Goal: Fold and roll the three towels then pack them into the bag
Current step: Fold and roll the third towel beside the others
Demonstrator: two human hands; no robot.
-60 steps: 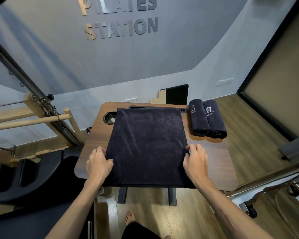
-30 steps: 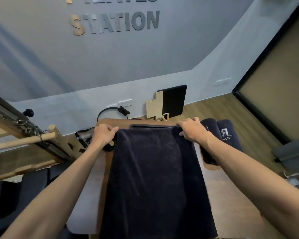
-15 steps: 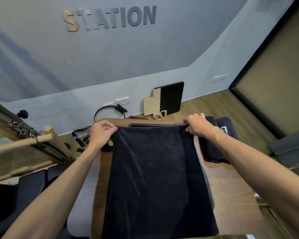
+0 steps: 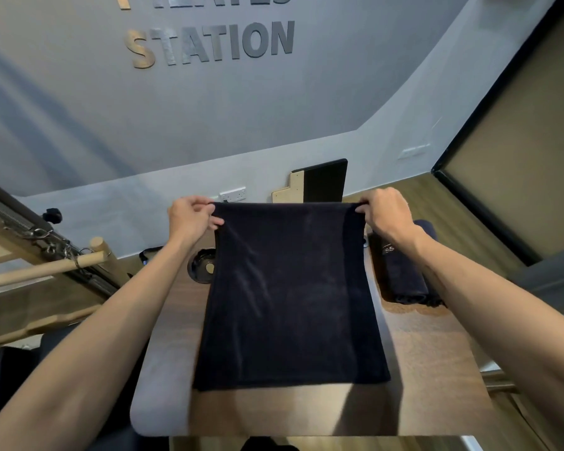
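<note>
A dark towel (image 4: 290,297) lies lengthwise on the wooden table (image 4: 430,362), its near edge flat on the tabletop short of the table's near edge and its far edge lifted off the surface. The left hand (image 4: 189,218) pinches the towel's far left corner, thumb and fingers curled round the cloth; the right hand (image 4: 386,211) grips the far right corner the same way, so the far edge is stretched taut between them. How high that edge hangs above the table is hard to judge from this angle. To the right of the towel, on the table's right side, lie two rolled towels (image 4: 404,278), side by side; the right forearm crosses over them and hides much of the farther one, and only a scrap of pale lettering shows on the nearer roll. Just left of the towel, a round cup recess (image 4: 202,266) in the table is partly covered by the cloth. The table's near left corner is washed out by glare. Beyond the table, a black and wood board (image 4: 323,185) leans against the wall, its lower part hidden behind the raised towel.
</note>
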